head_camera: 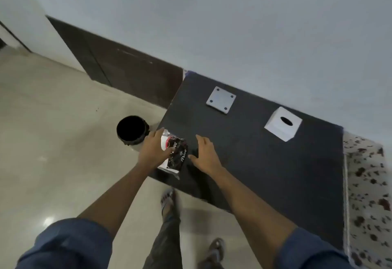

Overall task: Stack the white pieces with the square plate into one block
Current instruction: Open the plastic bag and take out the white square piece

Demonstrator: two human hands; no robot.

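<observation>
Nearest are two blue rolled sleeves and bare forearms reaching over the near-left corner of a dark, matte worktop [265,162]. The left hand [153,149] rests on a crinkled black-and-white plastic packet [176,155] lying right at the worktop's left edge, its fingers closed around the packet's side. The right hand [204,154] hovers just beside the packet, fingers spread apart and holding nothing. Beyond the hands lies a broad bare stretch of dark surface. Farther back, a white block [283,123] with a dark oval hole in its top sits right of centre, well apart from the flat white square plate [221,99], which has four corner holes and lies near the far edge by the wall. A black round bin [131,131] stands on the glossy floor left of the worktop.
</observation>
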